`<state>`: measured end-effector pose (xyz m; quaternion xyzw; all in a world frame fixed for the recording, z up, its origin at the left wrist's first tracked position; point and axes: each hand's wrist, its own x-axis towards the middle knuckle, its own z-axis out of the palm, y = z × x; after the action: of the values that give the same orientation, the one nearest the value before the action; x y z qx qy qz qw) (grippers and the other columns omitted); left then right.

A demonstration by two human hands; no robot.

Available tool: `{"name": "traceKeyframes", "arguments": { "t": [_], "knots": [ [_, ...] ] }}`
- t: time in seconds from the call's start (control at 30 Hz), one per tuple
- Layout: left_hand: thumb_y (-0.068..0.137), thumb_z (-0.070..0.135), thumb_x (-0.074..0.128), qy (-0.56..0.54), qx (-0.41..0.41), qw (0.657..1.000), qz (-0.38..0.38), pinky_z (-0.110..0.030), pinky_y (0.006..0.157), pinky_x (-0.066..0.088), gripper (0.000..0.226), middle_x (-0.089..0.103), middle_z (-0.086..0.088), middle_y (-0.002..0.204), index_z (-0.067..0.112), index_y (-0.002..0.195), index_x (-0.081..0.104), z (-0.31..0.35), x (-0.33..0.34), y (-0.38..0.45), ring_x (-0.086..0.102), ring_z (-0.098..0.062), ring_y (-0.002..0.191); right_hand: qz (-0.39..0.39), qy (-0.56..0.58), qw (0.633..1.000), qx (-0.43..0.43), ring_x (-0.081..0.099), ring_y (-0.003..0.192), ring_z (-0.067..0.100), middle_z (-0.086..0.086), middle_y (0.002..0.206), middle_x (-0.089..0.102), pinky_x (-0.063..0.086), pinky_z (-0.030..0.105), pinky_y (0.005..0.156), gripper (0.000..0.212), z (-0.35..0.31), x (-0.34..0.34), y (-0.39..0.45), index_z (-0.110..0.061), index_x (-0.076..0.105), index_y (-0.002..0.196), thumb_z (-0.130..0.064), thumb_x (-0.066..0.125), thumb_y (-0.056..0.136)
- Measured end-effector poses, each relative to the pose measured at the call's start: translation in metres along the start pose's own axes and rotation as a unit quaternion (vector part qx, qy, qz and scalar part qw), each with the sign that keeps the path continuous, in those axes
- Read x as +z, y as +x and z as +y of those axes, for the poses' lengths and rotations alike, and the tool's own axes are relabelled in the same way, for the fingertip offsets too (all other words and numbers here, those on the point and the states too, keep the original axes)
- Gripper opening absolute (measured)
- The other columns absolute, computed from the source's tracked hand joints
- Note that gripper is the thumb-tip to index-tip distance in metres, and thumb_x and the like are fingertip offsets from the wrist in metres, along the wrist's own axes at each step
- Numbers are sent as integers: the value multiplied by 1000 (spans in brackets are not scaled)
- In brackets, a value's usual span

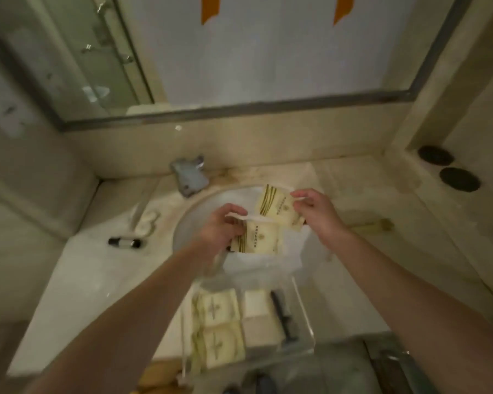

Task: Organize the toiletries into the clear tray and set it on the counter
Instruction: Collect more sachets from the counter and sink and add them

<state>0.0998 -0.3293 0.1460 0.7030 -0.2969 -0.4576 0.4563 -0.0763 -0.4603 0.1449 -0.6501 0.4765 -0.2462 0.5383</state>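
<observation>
Cream packets held over the sink
Left hand pinches one packet, right hand pinches another; clear tray sits near, already holding packets

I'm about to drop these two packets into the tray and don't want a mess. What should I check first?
1. Left hand grips its packet: ok.
2. Right hand pinches its packet: ok.
3. Tray within reach, near edge of counter: ok.
4. Free room in tray: cannot tell; packets, a box and a dark item already fill much of it.
5. Nothing left out: not ok; a small bottle lies on the counter.
</observation>
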Motion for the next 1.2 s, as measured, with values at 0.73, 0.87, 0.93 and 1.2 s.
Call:
{"name": "traceKeyframes", "arguments": {
  "t": [0.73,0.87,0.93,1.2],
  "knots": [
    [77,19,65,545,8,834,-89,-29,73,43,21,52,0,105,21,95,55,-132,-21,-113,51,-20,99,-281,-266,922,-12,62,89,19,1,99,64,50,30,72,5,81,131,-69,-22,60,90,-19,56,91],
    [74,46,69,629,41,775,-45,-35,88,42,52,48,-4,118,17,112,51,-131,-22,-118,46,-24,109,-284,-283,914,-65,60,75,13,-6,88,63,47,28,61,6,82,142,-80,-24,61,91,-23,55,91],
    [70,52,71,628,18,778,-26,-34,88,42,60,48,-4,117,16,114,50,-132,-26,-117,46,-23,107,-278,-293,907,-116,62,79,13,-7,89,65,52,30,66,6,80,150,-86,-24,62,91,-24,56,91],
    [65,54,76,632,-42,771,-65,-34,82,48,71,50,-3,116,20,123,51,-132,-35,-110,50,-22,102,-111,-516,796,-296,53,90,25,8,100,56,48,36,75,36,92,166,-99,-13,57,106,-30,71,77]
  ]
}}
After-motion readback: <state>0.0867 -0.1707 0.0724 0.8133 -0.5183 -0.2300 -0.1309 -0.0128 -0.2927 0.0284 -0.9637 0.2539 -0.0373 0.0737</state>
